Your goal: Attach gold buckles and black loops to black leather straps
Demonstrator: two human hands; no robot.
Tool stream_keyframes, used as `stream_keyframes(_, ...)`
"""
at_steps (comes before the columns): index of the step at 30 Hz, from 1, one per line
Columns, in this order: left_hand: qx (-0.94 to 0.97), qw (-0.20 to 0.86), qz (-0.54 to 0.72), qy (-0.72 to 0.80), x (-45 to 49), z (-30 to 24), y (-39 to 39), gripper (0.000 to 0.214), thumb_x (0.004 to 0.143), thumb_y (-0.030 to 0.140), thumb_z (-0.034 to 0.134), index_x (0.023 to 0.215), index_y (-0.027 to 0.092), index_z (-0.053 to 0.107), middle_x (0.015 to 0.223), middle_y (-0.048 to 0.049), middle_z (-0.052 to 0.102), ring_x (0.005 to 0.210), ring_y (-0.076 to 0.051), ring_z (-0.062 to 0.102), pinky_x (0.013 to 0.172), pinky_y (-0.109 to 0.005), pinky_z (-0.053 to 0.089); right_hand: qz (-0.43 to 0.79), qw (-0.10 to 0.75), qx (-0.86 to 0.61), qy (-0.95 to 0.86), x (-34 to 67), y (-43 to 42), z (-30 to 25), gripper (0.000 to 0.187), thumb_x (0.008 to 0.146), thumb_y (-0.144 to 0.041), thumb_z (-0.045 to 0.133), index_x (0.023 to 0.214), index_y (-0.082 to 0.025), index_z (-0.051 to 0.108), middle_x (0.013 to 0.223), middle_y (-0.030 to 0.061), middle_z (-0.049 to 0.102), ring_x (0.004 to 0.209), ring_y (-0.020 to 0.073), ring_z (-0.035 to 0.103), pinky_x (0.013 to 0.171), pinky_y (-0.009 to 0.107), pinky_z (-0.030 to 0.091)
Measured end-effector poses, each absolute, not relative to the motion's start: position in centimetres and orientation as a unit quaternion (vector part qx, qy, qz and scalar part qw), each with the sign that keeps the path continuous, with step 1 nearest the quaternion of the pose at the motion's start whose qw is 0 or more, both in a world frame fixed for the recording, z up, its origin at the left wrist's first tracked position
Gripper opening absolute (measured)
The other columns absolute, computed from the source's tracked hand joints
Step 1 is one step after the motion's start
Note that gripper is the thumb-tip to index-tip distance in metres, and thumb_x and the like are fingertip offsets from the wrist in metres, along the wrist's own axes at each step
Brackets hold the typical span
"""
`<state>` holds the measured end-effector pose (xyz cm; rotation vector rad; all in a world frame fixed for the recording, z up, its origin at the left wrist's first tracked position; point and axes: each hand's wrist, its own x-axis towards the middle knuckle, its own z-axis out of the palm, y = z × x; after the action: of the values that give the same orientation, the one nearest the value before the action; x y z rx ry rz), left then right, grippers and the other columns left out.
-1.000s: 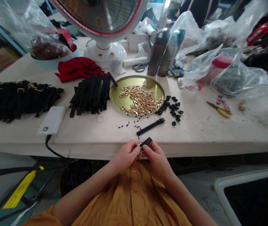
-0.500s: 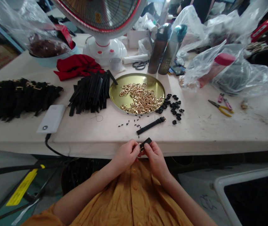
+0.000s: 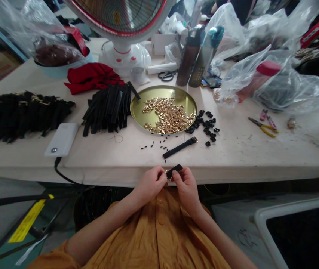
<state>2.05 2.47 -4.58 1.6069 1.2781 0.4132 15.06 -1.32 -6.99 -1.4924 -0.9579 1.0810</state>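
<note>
At the table's front edge my right hand (image 3: 186,184) pinches a short black strap (image 3: 175,170) between thumb and fingers. My left hand (image 3: 153,183) is closed on a small gold buckle (image 3: 168,175) at the strap's left end; its fingertips hide most of it. Just beyond lies a black strap with a buckle (image 3: 180,148). Behind that stands a round gold tray (image 3: 139,108) with many gold buckles (image 3: 173,118) heaped in it. Small black pins (image 3: 152,145) are scattered before the tray, and black loops (image 3: 207,127) lie to its right.
Black strips (image 3: 107,108) are piled left of the tray, near a white power bank (image 3: 62,140) with a cable. Finished-looking straps (image 3: 21,116) lie far left. Yellow-handled pliers (image 3: 263,127) rest at right. A fan (image 3: 124,59), bottles (image 3: 189,56) and plastic bags (image 3: 288,82) stand behind.
Both hands stay at the table edge with the strap and buckle. The strap has tilted slightly between the fingers, and the view has shifted a little.
</note>
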Motion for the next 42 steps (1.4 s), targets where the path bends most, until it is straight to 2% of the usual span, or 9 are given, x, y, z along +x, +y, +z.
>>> stream_keyframes(7,0.643,0.503,0.177,0.549,2.3,-4.9,2.4,0.013,0.076,0.024,0.041,0.069,0.017,0.05,0.063,0.0009,0.059,0.054,-0.011,0.05,0.054,-0.022,0.037,0.459,0.512,-0.613,-0.389,15.0,-1.5,-7.2,0.011,0.078,-0.03,0.054,0.075,-0.02,0.051,0.066,-0.0019,0.054,0.063,0.0134,0.05,0.062,0.027,0.039)
stream_keyframes(13,0.553,0.614,0.198,0.526,2.0,-5.0,2.4,0.017,0.078,0.03,0.044,0.07,0.016,0.047,0.063,0.0023,0.056,0.046,-0.009,0.053,0.048,-0.02,0.039,0.565,0.514,-0.545,-0.346,14.9,-1.8,-7.3,0.013,0.075,-0.028,0.057,0.084,-0.021,0.053,0.079,-0.0007,0.058,0.07,0.0132,0.053,0.067,0.026,0.042)
stream_keyframes(18,0.473,0.707,0.183,0.493,1.8,-4.5,2.4,0.022,0.077,0.036,0.049,0.074,0.014,0.048,0.071,-0.0004,0.06,0.052,-0.008,0.055,0.051,-0.019,0.039,0.633,0.505,-0.519,-0.273,15.3,-1.6,-7.8,0.014,0.077,-0.033,0.055,0.077,-0.019,0.054,0.07,-0.0021,0.057,0.063,0.011,0.052,0.062,0.024,0.043)
stream_keyframes(23,0.396,0.769,0.173,0.47,1.7,-4.6,2.4,0.018,0.072,0.028,0.057,0.077,0.014,0.047,0.078,-0.0017,0.061,0.055,-0.006,0.054,0.053,-0.018,0.039,0.662,0.505,-0.499,-0.24,15.3,-1.4,-8.0,0.015,0.076,-0.034,0.057,0.075,-0.019,0.055,0.067,-0.0031,0.056,0.058,0.0093,0.05,0.058,0.022,0.042)
stream_keyframes(29,0.43,0.741,0.191,0.478,1.9,-5.3,2.7,0.027,0.07,0.038,0.058,0.07,0.015,0.044,0.065,0.003,0.054,0.05,-0.006,0.048,0.049,-0.018,0.037,0.638,0.497,-0.523,-0.267,15.2,-1.4,-7.7,0.017,0.076,-0.035,0.057,0.077,-0.018,0.057,0.072,-0.0019,0.059,0.065,0.0106,0.053,0.063,0.023,0.043)
stream_keyframes(34,0.47,0.721,0.167,0.482,1.8,-5.5,3.0,0.026,0.069,0.037,0.059,0.068,0.015,0.045,0.061,0.0037,0.053,0.049,-0.007,0.048,0.048,-0.018,0.036,0.643,0.491,-0.521,-0.273,15.5,-1.2,-7.9,0.02,0.079,-0.038,0.052,0.079,-0.018,0.057,0.072,-0.001,0.06,0.066,0.0125,0.054,0.065,0.026,0.043)
stream_keyframes(42,0.504,0.663,0.194,0.518,2.1,-5.6,2.4,0.024,0.074,0.037,0.052,0.067,0.015,0.045,0.054,0.005,0.049,0.047,-0.007,0.044,0.05,-0.02,0.035,0.542,0.48,-0.571,-0.387,15.5,-1.2,-7.6,0.012,0.075,-0.03,0.056,0.074,-0.018,0.056,0.068,-0.0016,0.057,0.063,0.0123,0.05,0.061,0.025,0.041)
